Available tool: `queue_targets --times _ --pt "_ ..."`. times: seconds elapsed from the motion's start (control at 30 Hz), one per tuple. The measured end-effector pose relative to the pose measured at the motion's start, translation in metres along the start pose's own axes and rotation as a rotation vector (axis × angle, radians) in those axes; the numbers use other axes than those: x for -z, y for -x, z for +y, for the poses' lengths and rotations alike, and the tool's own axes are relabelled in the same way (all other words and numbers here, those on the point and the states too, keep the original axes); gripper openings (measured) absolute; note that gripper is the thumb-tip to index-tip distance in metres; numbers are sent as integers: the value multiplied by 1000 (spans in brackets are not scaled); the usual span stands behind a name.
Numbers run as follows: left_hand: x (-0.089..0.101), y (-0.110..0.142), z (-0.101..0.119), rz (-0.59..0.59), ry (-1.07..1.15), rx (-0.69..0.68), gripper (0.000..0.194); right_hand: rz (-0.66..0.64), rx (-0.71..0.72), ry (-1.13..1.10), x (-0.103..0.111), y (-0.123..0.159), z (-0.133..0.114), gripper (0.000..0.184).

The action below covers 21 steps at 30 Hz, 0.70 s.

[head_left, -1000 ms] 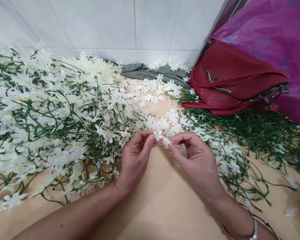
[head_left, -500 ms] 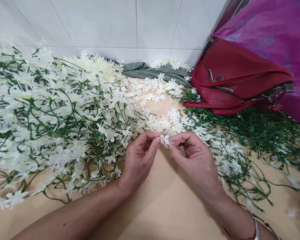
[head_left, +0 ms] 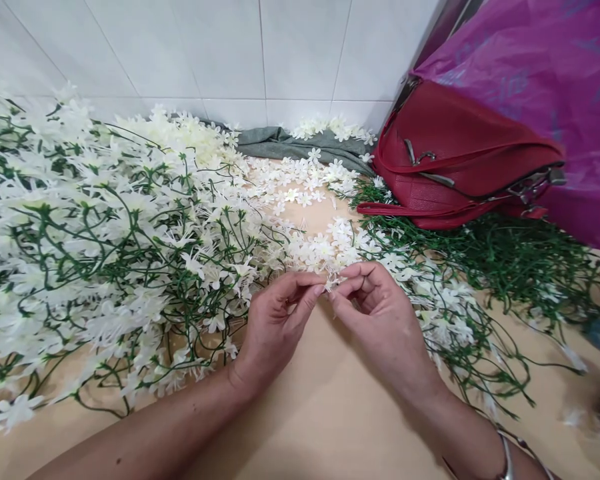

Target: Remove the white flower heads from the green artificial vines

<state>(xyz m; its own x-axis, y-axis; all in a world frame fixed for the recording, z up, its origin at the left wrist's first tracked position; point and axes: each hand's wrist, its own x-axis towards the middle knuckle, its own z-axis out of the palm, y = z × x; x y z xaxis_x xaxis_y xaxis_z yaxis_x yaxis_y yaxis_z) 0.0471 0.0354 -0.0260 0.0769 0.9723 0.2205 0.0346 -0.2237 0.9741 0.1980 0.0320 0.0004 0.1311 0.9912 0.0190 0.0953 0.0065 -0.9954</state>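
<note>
Pale tiled wall rises behind a tan desk, and a grey-green cloth lies rumpled along the foot of the tiles, with white blossoms on its right part. The left side of the desk is covered by a large heap of white artificial flowers on curling green stems. Loose white blossoms are scattered over the middle, and more lie just beyond the fingers. To the right, a red bag with a strap rests against a tangle of green stems, in front of a purple plastic sheet or bag.

At the centre, a small white flower sits between the two hands, above the near part of the desk. The left hand pinches it narrowly between thumb and forefinger. The right hand meets it from the other side, thumb and finger drawn close on the same small piece; its finer parts are too small to make out. A metal band circles the right wrist
</note>
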Motion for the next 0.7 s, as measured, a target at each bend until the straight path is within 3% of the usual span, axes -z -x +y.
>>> queue_targets --times 0.53,0.7 --pt "-1 2 2 -11 40 84 14 -10 -91 -98 0 0 -8 32" --pt "-2 -3 7 39 179 124 10 19 -85 -98 -1 1 -9 34"
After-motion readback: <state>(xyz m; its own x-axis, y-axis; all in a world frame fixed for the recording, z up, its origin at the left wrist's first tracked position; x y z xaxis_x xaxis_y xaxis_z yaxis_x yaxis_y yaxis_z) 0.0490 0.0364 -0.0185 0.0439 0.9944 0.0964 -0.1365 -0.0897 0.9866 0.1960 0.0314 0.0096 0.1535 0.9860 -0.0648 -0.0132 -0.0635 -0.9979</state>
